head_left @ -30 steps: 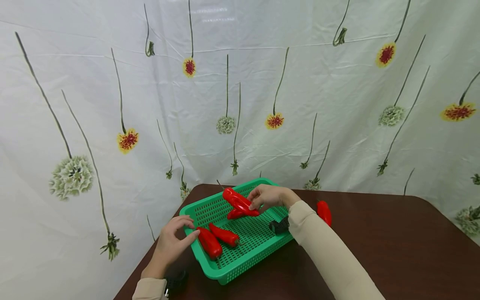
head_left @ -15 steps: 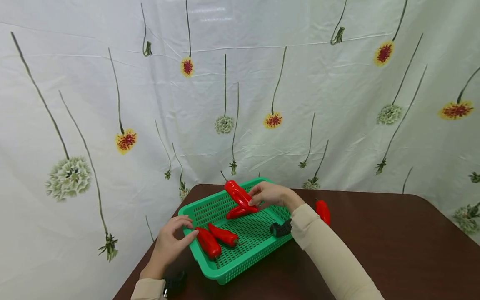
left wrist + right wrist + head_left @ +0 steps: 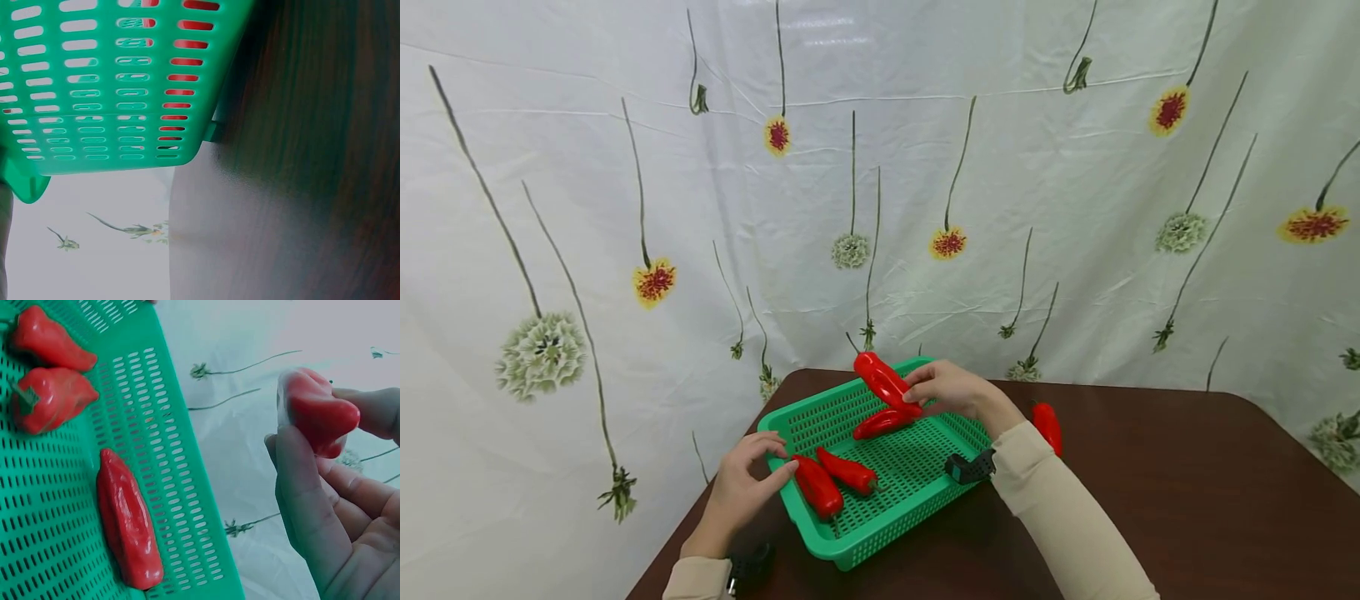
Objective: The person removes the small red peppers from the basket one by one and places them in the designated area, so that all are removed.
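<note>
My right hand (image 3: 951,390) pinches the lower end of a glossy red pepper (image 3: 882,379) between thumb and fingers, its dark stem slanting up to the left. In the right wrist view this pepper (image 3: 315,412) appears nearly end-on. Below it, another red pepper (image 3: 882,423) lies in a green perforated plastic basket (image 3: 868,546). Two more red peppers, a larger one (image 3: 817,487) and a slimmer one (image 3: 848,471), lie at the basket's left end. My left hand (image 3: 741,483) is at the left rim, fingers loosely bent, thumb tip close to the larger pepper.
The basket stands on a dark brown table (image 3: 1180,492). Beyond its right end, partly behind my right sleeve, lies another red pepper (image 3: 1047,425). A white curtain with printed flowers (image 3: 1075,183) hangs behind the table. Black straps circle both wrists.
My right hand has raised the pepper slightly and moved it a little to the right, apart from the one below. My left hand has stayed at the rim.
</note>
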A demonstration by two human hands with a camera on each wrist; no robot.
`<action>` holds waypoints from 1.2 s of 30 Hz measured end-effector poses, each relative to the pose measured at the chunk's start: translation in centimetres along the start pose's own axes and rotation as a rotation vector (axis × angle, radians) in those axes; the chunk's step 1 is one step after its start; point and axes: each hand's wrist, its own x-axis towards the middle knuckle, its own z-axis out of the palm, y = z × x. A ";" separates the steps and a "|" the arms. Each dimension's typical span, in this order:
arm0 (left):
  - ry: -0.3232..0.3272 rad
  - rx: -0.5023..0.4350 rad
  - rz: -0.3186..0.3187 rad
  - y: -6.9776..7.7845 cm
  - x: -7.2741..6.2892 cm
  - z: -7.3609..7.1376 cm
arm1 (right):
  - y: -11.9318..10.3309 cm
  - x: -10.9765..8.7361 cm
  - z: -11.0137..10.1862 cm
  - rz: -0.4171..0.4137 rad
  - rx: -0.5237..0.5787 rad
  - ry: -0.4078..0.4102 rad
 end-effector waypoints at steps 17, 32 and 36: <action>-0.007 0.023 -0.019 -0.3 -0.1 0.1 | 0.3 -2.7 -0.2 -0.080 0.135 0.104; -0.003 0.002 0.006 -0.2 0.0 0.1 | 2.6 -4.5 -0.1 -0.100 0.198 0.220; 0.004 0.008 0.017 -0.4 -0.1 0.2 | 2.9 -5.0 0.1 -0.117 0.183 0.234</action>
